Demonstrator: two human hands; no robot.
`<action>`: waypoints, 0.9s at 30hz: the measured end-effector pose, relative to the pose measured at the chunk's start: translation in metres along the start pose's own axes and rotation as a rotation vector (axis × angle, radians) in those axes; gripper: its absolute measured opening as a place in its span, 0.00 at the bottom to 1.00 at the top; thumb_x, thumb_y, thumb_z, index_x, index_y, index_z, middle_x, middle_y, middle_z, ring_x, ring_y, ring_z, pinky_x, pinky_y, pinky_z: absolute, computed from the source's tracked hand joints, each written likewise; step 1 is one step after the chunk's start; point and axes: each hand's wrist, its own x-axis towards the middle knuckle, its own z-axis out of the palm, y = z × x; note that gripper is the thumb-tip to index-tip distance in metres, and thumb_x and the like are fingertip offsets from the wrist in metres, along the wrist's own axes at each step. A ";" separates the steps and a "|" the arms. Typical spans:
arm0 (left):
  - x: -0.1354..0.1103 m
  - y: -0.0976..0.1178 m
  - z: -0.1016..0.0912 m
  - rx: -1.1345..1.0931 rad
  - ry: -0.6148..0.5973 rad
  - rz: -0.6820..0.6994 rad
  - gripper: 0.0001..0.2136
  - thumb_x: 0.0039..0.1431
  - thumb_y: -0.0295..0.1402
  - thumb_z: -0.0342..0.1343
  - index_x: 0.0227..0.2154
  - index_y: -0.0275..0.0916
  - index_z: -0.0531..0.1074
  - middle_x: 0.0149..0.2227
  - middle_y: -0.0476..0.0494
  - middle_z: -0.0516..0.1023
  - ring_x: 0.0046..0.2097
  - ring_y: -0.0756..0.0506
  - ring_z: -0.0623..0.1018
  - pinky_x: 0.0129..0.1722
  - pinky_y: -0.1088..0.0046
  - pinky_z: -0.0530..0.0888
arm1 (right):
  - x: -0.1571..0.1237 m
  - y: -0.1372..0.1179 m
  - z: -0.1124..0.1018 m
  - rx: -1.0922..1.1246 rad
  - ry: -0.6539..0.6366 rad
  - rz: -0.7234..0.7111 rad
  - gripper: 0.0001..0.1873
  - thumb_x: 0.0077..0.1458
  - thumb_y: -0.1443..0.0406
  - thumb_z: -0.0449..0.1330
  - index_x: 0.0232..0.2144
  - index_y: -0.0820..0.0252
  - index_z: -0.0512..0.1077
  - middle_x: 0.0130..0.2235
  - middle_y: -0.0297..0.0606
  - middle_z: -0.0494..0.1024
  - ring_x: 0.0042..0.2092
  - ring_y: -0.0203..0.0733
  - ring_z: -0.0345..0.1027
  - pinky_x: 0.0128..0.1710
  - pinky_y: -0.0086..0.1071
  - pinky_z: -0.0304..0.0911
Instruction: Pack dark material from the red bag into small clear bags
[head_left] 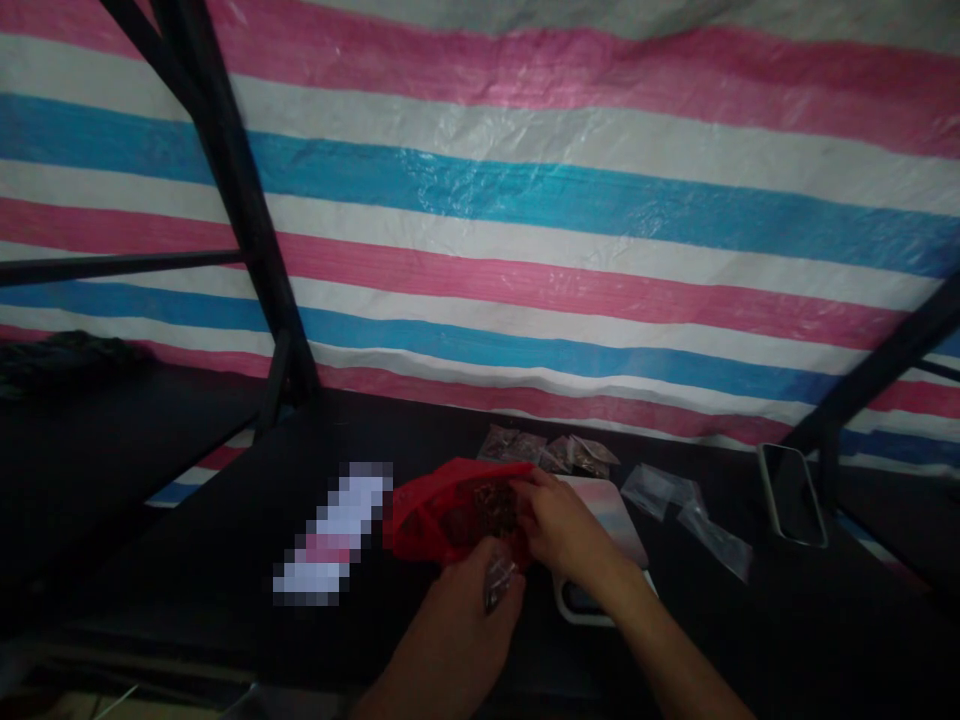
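A red plastic bag (427,500) lies open on the dark table, with small dark brown pieces (495,508) inside. At its near edge, my left hand (465,625) is closed around a small clear plastic bag (499,578). My right hand (562,525) reaches into the red bag's right side, fingers curled by the brown pieces; whatever is between the fingertips is hidden. Under my right forearm sits a white kitchen scale (611,515), partly covered.
Several small filled clear packets (551,452) lie behind the red bag. Flat clear bags (686,505) rest right of the scale, and a phone (793,495) lies farther right. A blurred-out pale strip (337,530) is at left. Black metal posts (255,230) stand before a striped sheet (570,220).
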 end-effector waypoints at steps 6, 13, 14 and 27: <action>-0.005 -0.007 0.023 -0.210 0.117 -0.016 0.18 0.66 0.43 0.53 0.54 0.44 0.75 0.54 0.38 0.82 0.57 0.37 0.80 0.58 0.60 0.71 | 0.004 -0.002 -0.003 -0.031 -0.028 0.128 0.24 0.62 0.75 0.57 0.59 0.66 0.74 0.58 0.53 0.79 0.60 0.55 0.72 0.61 0.42 0.64; 0.004 -0.007 0.023 -0.344 0.279 -0.052 0.20 0.64 0.49 0.54 0.50 0.41 0.74 0.50 0.36 0.82 0.54 0.35 0.81 0.57 0.56 0.74 | 0.007 -0.010 0.000 0.039 -0.023 0.148 0.16 0.69 0.68 0.57 0.55 0.63 0.77 0.54 0.51 0.82 0.58 0.53 0.75 0.58 0.39 0.66; 0.005 -0.008 0.025 -0.385 0.318 -0.057 0.20 0.63 0.50 0.54 0.48 0.40 0.74 0.48 0.36 0.82 0.52 0.36 0.81 0.55 0.56 0.75 | 0.006 -0.010 -0.001 0.059 -0.038 0.149 0.15 0.69 0.68 0.57 0.54 0.63 0.77 0.54 0.51 0.83 0.57 0.53 0.76 0.56 0.38 0.66; 0.025 -0.014 0.017 -0.806 0.673 -0.104 0.24 0.51 0.51 0.67 0.43 0.40 0.72 0.39 0.45 0.80 0.41 0.43 0.82 0.40 0.64 0.81 | 0.005 -0.003 0.013 0.628 -0.063 0.077 0.13 0.55 0.74 0.62 0.40 0.58 0.82 0.40 0.38 0.87 0.41 0.44 0.82 0.39 0.31 0.69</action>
